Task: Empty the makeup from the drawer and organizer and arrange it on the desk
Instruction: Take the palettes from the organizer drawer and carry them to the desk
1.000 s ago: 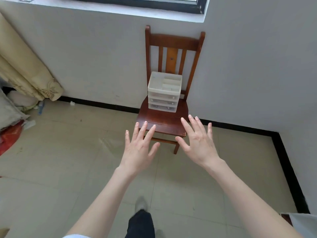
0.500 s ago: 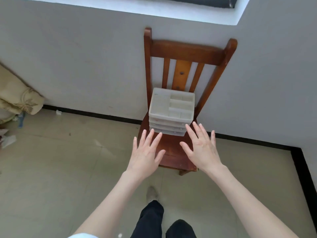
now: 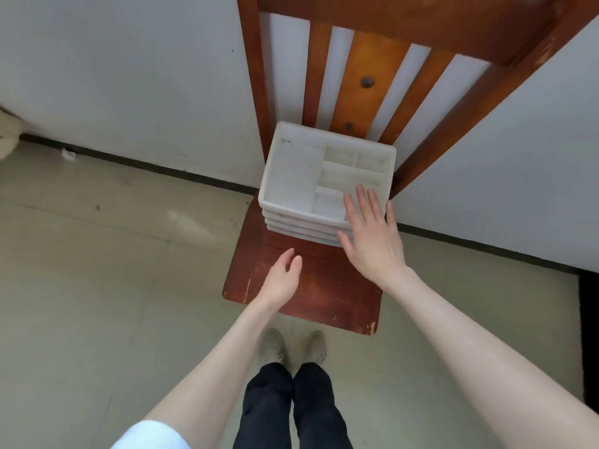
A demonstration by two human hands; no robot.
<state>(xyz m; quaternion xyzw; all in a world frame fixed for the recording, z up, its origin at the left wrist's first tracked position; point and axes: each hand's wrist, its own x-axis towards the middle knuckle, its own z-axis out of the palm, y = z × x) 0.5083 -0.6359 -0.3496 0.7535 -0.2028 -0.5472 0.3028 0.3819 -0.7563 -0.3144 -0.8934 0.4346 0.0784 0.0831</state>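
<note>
A white plastic organizer [image 3: 293,176] with a divided top tray and stacked drawers below stands at the back of a wooden chair seat [image 3: 324,293]. Its top compartments look bare; no makeup shows. My right hand [image 3: 371,236] is spread flat over the organizer's front right corner, fingers straight, and whether it touches I cannot tell. My left hand [image 3: 282,277] hovers over the seat just in front of the organizer's left side, fingers loosely bent, holding nothing.
The chair back [image 3: 369,82] leans against a white wall. Beige floor tiles surround the chair, with a black baseboard [image 3: 146,163] along the wall. My feet [image 3: 293,348] stand right at the seat's front edge. A curtain bundle lies at the far left.
I have stepped up to the chair, so the organizer fills more of the view. My right hand has reached over its front right corner; my left hand has dropped lower and turned sideways.
</note>
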